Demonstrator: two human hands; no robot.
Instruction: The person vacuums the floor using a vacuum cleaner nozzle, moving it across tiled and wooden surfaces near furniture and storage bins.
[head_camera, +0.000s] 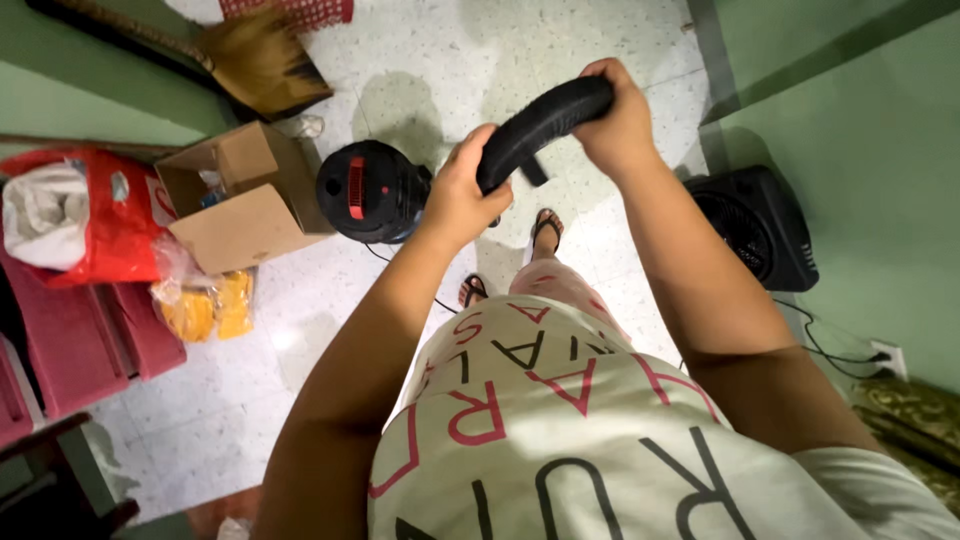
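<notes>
We grip one black hose (540, 125) at upper centre with both hands: left hand (462, 195) and right hand (618, 118) wrapped tight around it. One black vacuum canister (372, 192), one cardboard box (240, 195) and one broom (255, 60) sit at upper left.

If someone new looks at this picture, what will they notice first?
Both hands, left hand and right hand, grip a black hose in the upper middle. Below it on the floor stands a black vacuum, with an open cardboard box to its left.
</notes>
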